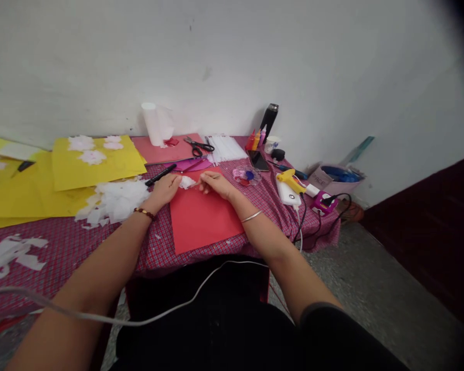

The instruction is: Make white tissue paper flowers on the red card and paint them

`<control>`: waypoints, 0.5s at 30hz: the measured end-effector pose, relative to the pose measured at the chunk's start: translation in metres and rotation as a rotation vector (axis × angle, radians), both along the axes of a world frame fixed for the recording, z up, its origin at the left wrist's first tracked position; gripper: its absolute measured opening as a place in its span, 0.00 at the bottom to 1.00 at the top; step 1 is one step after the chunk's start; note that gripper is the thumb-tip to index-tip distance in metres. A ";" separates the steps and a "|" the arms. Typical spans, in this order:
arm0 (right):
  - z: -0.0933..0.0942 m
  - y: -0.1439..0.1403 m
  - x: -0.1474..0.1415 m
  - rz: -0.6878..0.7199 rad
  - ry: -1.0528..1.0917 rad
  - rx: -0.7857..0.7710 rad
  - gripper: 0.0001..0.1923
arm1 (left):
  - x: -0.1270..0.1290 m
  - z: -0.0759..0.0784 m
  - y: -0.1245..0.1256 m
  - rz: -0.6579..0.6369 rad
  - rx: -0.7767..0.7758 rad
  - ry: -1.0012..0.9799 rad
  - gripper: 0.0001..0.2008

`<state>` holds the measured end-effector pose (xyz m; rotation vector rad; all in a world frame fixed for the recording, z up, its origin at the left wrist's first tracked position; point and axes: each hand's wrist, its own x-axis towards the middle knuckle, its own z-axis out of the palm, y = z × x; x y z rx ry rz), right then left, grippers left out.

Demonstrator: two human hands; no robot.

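A red paper sheet [203, 216] lies on the checked tablecloth in front of me. At its far edge sits a small white tissue piece [187, 182]. My left hand [165, 188] rests beside it on the left, fingers touching it. My right hand [213, 184] pinches the tissue piece from the right, fingers drawn together. A black marker [160, 175] lies just beyond my left hand.
A heap of white tissue scraps [114, 201] and yellow sheets [96, 162] lie to the left. Scissors [197, 146], a tissue roll [151, 123], paint bottles [256, 139], a phone [258, 160] and a yellow glue gun [292, 180] with cables stand behind and right. The table edge drops at right.
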<state>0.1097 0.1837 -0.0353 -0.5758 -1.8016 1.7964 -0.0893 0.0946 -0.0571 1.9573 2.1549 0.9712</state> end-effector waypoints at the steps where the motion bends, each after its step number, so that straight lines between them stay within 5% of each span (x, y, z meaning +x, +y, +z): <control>1: 0.002 0.002 0.001 -0.019 0.015 -0.003 0.17 | -0.001 -0.001 0.001 -0.001 -0.006 0.013 0.24; 10: 0.011 0.048 0.032 -0.528 0.244 -0.306 0.12 | -0.002 0.008 -0.004 0.027 0.015 0.079 0.21; 15: 0.004 0.057 0.035 -0.575 0.232 -0.339 0.11 | -0.018 0.022 -0.019 0.319 0.049 0.233 0.20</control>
